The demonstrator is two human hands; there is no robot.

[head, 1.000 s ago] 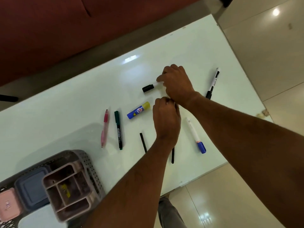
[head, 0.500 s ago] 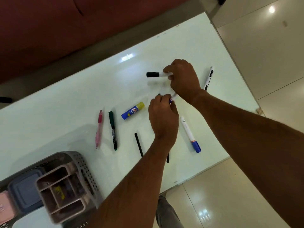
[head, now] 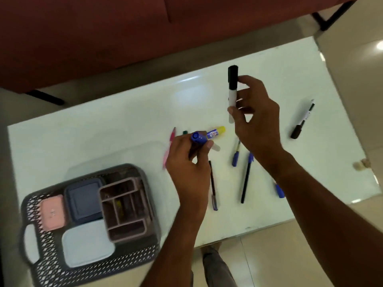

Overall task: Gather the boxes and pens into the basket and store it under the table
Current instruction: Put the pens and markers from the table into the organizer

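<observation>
On a white table [head: 124,125] seen from above, a person's two bare hands each hold a marker in the air. The right hand [head: 255,121] pinches a white marker with a black cap [head: 232,90] between thumb and fingers, holding it upright with the cap farthest from the viewer. There is dark print on its barrel, too blurred to read. The left hand [head: 189,160] has its fingers curled round a blue-capped marker [head: 198,137], cap end pointing at the camera. The hands are apart, the left lower and nearer the basket.

Just beyond the left hand lies a glue stick [head: 216,132] with a yellow cap and a blue label; its logo cannot be made out. A pink pen [head: 171,141] and a green pen [head: 185,132] peek out beside that hand. Between the forearms lie a dark pen with a purple end [head: 213,189], a short blue-capped pen [head: 235,156] and a long black pen [head: 246,179]. A black and white marker [head: 302,120] lies well apart to the right, its lettering unreadable.

At the near left corner sits a grey mesh basket [head: 93,272]. It holds a pink box [head: 52,212], a dark blue box [head: 85,197], a pale blue box [head: 87,243] and a brown divided organiser [head: 124,208].
</observation>
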